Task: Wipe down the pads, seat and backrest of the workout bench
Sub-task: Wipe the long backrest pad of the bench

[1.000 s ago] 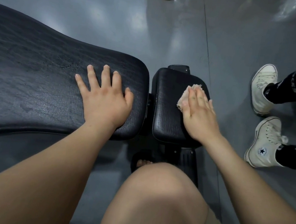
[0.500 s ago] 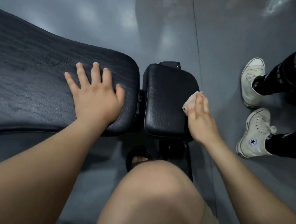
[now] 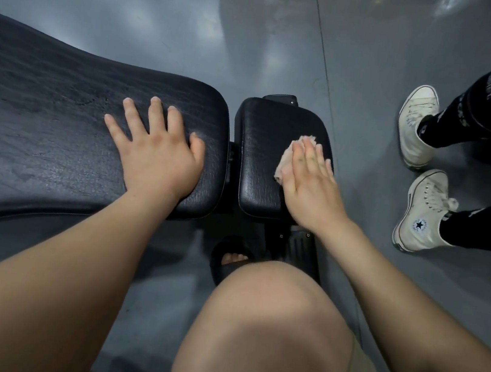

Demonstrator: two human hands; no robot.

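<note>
Bench (image 3: 20, 152): long pad (image 3: 68, 102) and short pad (image 3: 268, 132), end to end, narrow gap between. Your left hand (image 3: 159, 157) lies flat, fingers spread, on the long pad's end by the gap. Your right hand (image 3: 311, 186), fingers straight, presses a pale cloth (image 3: 286, 160) against the short pad near its right edge.

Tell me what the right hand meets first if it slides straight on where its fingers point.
Only bare seat pad up to its far edge; beyond, the right hand looks unobstructed, depth unclear.
</note>
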